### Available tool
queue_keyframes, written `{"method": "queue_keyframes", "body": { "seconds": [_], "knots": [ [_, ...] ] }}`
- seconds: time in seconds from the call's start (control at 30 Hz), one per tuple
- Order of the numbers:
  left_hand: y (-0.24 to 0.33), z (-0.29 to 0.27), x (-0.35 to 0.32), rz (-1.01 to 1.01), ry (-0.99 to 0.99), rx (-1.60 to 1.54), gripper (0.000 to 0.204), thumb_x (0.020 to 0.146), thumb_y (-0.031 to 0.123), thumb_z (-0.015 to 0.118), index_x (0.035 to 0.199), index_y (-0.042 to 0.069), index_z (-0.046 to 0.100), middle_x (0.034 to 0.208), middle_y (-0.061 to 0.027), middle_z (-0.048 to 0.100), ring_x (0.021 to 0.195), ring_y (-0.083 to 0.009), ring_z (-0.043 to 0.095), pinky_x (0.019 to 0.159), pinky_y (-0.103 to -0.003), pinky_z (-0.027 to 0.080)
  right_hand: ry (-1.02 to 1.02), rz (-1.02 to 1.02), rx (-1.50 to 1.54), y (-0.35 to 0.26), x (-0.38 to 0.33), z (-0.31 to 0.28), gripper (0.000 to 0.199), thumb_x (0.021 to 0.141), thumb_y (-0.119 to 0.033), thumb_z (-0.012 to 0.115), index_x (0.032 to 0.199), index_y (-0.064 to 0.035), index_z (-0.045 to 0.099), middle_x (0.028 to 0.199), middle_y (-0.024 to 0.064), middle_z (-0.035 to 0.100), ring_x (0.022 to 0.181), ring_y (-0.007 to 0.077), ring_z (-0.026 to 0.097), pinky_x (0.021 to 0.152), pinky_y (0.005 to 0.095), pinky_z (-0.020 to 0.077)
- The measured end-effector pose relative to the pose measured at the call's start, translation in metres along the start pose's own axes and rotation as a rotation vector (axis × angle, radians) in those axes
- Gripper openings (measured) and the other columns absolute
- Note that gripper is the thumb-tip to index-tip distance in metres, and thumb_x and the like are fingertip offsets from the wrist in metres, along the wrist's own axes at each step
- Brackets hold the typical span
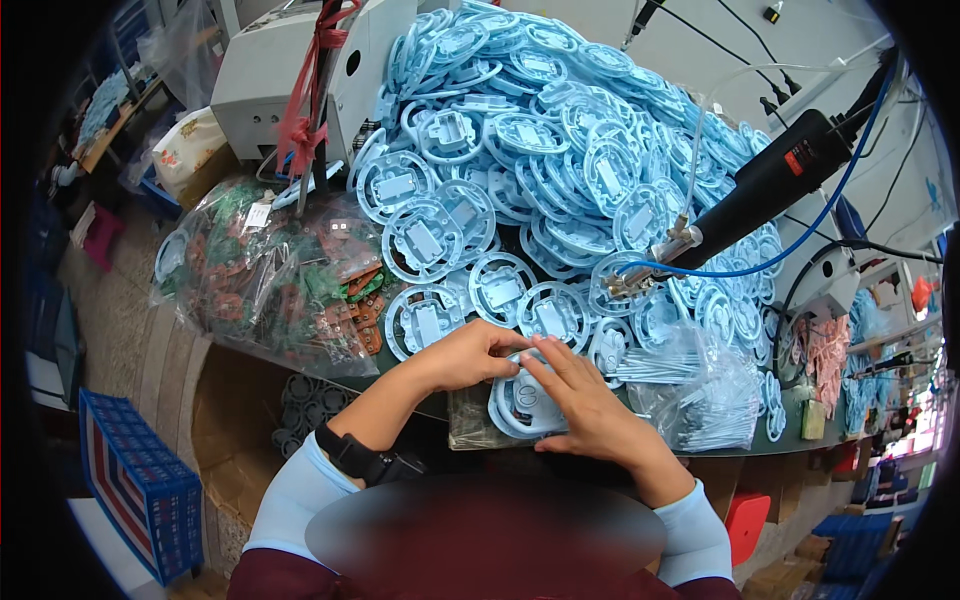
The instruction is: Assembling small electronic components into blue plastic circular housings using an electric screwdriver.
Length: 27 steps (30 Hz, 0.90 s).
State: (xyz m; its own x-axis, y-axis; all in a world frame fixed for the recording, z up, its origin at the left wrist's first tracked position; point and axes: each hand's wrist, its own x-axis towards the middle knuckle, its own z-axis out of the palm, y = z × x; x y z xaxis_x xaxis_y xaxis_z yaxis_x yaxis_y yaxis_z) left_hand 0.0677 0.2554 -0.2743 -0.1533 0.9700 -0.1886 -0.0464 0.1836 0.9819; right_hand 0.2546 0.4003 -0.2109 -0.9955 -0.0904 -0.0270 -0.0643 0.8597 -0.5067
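Light blue sleeves (pixel 285 500) are covering part of both arms, and a black band (pixel 365 460) is circling the left forearm. The left hand (pixel 465 357) and right hand (pixel 600 408) are meeting over a light blue plastic piece (pixel 522 402), which is lying near the front edge of the tabletop (pixel 790 432), partly over a flat, brownish block (pixel 472 428). The left fingers are bending toward the thumb at the piece's far edge; whether they are pinching it, I cannot tell. The right fingers are stretching across its right side, lying close together, while the thumb is standing apart at the near edge; their grip I cannot tell either. To the right, thin pale sticks (pixel 655 367) are poking out of a clear bag (pixel 705 410). To the left, another clear bag (pixel 270 270) is holding green and orange-brown parts. Beyond the hands, a black tool (pixel 765 195) with a blue hose (pixel 790 266) is slanting over a big pile of similar blue pieces (pixel 570 120). Farther left, a grey machine (pixel 280 95) is standing beside the pile.
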Motion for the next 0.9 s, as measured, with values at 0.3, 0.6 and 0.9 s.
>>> {"method": "queue_keyframes", "body": {
  "seconds": [0.3,0.6,0.9],
  "knots": [
    [0.014,0.025,-0.055,-0.138,0.335,0.019,0.06,0.09,0.022,0.07,0.138,-0.003,0.045,0.079,-0.007,0.064,0.06,-0.013,0.063,0.053,-0.028,0.049,0.224,0.305,-0.101,0.006,-0.003,0.014,0.119,0.056,-0.05,0.089,0.147,0.0005,0.033,0.146,0.0223,0.04,0.124,0.041,0.045,0.1,0.0497,0.0381],
    [0.008,0.032,-0.05,-0.184,0.211,-0.092,0.052,0.093,0.01,0.063,0.141,-0.003,0.044,0.077,-0.0066,0.066,0.058,-0.0119,0.063,0.048,-0.024,0.05,-0.079,0.056,0.072,0.002,0.0,-0.009,0.115,0.06,-0.031,0.091,0.153,-0.0099,0.027,0.159,0.0189,0.021,0.148,0.0395,0.02,0.11,0.0617,0.0278],
    [0.0,0.032,-0.05,-0.183,0.192,-0.247,0.042,0.096,0.007,0.055,0.137,-0.003,0.049,0.075,-0.0052,0.065,0.062,-0.0123,0.066,0.055,-0.024,0.053,-0.068,0.081,-0.079,0.0,0.003,-0.006,0.11,0.058,-0.037,0.088,0.148,-0.0039,0.033,0.149,0.0221,0.035,0.13,0.0416,0.041,0.103,0.0529,0.0375]
  ]
}}
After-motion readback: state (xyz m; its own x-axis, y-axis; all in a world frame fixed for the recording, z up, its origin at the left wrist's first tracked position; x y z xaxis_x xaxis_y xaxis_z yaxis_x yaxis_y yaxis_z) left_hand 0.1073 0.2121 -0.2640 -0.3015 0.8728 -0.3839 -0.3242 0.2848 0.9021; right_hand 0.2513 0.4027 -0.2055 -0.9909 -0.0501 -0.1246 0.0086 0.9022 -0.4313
